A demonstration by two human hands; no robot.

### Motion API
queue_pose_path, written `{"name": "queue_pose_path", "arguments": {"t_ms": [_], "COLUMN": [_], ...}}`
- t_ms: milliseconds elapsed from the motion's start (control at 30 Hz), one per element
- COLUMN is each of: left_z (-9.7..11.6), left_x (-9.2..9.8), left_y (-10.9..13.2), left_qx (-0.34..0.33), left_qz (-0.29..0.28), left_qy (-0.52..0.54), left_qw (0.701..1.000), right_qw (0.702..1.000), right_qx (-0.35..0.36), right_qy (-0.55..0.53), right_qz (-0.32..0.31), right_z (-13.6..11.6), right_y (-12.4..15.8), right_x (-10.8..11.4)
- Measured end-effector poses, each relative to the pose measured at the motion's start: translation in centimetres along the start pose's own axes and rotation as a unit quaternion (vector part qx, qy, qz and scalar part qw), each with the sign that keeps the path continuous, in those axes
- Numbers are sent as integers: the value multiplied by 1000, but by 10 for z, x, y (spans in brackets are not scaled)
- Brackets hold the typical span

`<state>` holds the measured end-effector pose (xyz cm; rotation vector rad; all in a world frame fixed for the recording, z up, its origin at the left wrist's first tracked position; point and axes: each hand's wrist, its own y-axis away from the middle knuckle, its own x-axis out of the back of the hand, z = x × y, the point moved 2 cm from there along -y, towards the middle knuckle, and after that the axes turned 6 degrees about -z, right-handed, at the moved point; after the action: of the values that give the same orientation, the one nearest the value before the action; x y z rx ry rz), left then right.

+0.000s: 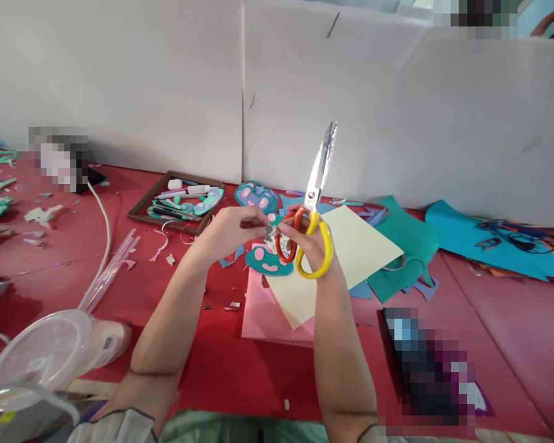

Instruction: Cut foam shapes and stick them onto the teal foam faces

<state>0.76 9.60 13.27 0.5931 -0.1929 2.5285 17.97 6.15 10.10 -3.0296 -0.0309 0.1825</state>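
Observation:
Scissors with one red and one yellow handle hang from my right hand, blades pointing up and slightly apart. Its thumb and fingertips also come together near a tiny greyish piece. Facing it, my left hand pinches that small piece, which is too small to name. Just below the fingertips lie teal cutouts with pink spots. Under my hands are cream sheets on top of pink sheets.
A brown tray holds pens and cutouts. Green sheets and a blue sheet with cables lie right. A phone is front right. Straws and a clear-lidded container are left. White panels stand behind.

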Motion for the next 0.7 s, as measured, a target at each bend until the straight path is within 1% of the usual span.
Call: {"name": "queue_pose_path", "arguments": {"t_ms": [67, 233, 367, 500, 600, 700], "left_z": [0, -3, -6, -7, -6, -7], "left_x": [-2, -5, -7, -10, -13, -17], "left_y": [0, -2, -4, -6, -8, -11], "left_qx": [0, -9, -25, -24, -21, -8], "left_qz": [-17, -34, -36, -42, -34, -27], "left_qy": [-5, -18, -20, -14, -2, 9], "left_qw": [1000, 999, 999, 999, 999, 1000], "right_qw": [1000, 999, 998, 998, 999, 999], "right_qx": [-6, -7, -11, -7, 8, 15], "right_qy": [7, 49, 52, 52, 46, 16], "right_qz": [-3, -20, -28, -29, -10, 29], "right_z": [-1, -4, -5, -4, -2, 2], "right_y": [0, 0, 1, 1, 0, -3], "right_x": [0, 2, 2, 2, 3, 5]}}
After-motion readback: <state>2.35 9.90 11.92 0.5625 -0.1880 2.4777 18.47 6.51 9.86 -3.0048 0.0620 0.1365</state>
